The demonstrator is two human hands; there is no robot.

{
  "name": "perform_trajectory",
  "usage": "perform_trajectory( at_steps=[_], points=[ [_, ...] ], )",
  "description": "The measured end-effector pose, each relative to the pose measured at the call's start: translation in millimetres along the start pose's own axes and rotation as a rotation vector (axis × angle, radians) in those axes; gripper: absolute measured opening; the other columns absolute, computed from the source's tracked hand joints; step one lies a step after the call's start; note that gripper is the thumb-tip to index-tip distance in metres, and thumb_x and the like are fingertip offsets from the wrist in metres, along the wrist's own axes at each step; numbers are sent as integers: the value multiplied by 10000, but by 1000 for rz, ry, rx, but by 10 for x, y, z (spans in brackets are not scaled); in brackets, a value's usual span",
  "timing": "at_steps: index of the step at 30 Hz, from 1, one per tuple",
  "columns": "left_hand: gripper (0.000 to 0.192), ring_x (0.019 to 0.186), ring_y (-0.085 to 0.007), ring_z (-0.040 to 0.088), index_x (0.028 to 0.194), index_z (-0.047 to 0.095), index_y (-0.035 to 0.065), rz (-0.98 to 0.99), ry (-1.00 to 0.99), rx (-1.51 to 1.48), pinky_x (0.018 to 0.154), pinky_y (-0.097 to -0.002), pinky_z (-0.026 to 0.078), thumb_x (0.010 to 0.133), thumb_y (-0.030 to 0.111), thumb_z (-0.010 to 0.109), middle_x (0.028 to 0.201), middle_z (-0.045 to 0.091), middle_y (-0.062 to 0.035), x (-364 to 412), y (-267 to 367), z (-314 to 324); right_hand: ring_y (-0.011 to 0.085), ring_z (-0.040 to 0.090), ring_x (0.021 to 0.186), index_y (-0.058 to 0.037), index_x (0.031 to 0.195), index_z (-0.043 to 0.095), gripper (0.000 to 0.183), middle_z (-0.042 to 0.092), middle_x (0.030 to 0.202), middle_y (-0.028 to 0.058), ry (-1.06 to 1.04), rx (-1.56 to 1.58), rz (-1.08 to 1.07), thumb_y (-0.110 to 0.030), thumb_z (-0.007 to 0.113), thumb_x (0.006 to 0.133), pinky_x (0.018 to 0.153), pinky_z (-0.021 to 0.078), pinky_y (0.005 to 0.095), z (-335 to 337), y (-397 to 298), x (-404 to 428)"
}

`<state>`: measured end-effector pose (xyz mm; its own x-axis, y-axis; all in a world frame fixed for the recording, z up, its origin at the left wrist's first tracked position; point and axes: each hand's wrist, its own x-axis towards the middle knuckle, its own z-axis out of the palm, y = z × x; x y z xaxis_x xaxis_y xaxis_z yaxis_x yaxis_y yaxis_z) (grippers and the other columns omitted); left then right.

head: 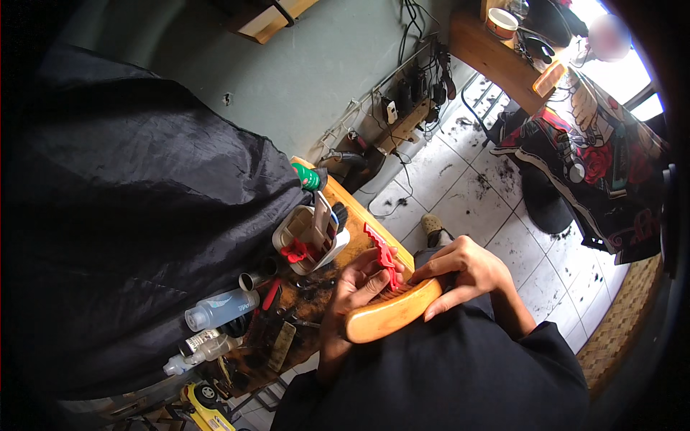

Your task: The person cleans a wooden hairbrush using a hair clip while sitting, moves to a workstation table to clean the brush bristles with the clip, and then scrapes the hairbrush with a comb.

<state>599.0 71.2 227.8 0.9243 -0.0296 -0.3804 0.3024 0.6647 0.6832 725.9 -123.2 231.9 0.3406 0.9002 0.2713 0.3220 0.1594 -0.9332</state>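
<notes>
My left hand holds a narrow red plastic piece with a jagged edge, possibly a hair clip. Its lower end touches the bristles of a wooden-backed brush. My right hand grips the right end of that brush, thumb on the wood and fingers over the bristle side. The brush's left end rests across my left palm and wrist. Left of my hands, a white divided container stands on a hair-strewn wooden table, with a red plastic clip and a dark-bristled brush in it.
Bottles and loose barber tools crowd the table's left side. A black cape spreads beyond them. Cables and clippers hang on the wall. Cut hair dots the tiled floor. A person in a patterned cape is at far right.
</notes>
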Motion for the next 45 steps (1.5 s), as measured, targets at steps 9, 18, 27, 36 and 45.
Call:
perform_trajectory(
  at_steps=[9,18,27,36,45],
  points=[
    [373,875,-191,629,1229,479,5,26,-137,35,792,-355,539,874,49,585,1047,604,-123,-47,-38,-58,201,604,542,12,898,658,465,595,630,106,372,-239,255,-344,821,647,537,471,286,-180,-65,-43],
    [392,871,-114,589,1236,483,-1,9,56,10,788,-250,490,885,123,605,987,602,-78,15,-36,-56,274,642,630,7,926,664,490,642,716,141,-68,-91,111,-380,805,659,571,494,325,-102,-42,-1],
    [321,856,-135,585,1200,497,-27,1,-115,164,790,-285,494,910,97,553,984,591,-84,-74,0,74,171,543,505,14,899,652,453,545,587,93,462,-327,298,-322,822,649,512,448,289,-123,-17,-31],
    [433,927,-107,586,1249,459,-21,-60,-49,39,858,-249,459,882,145,618,1045,595,-44,19,-42,59,293,629,623,1,909,658,478,628,692,134,-75,-85,84,-376,806,654,581,491,328,-167,-139,-33],
    [331,890,-119,593,1187,535,-23,-77,-219,298,758,-259,492,875,62,608,966,600,-55,-98,14,72,170,578,528,13,902,654,459,554,595,93,499,-352,271,-319,828,637,525,455,274,-134,-72,-35]
  ],
)
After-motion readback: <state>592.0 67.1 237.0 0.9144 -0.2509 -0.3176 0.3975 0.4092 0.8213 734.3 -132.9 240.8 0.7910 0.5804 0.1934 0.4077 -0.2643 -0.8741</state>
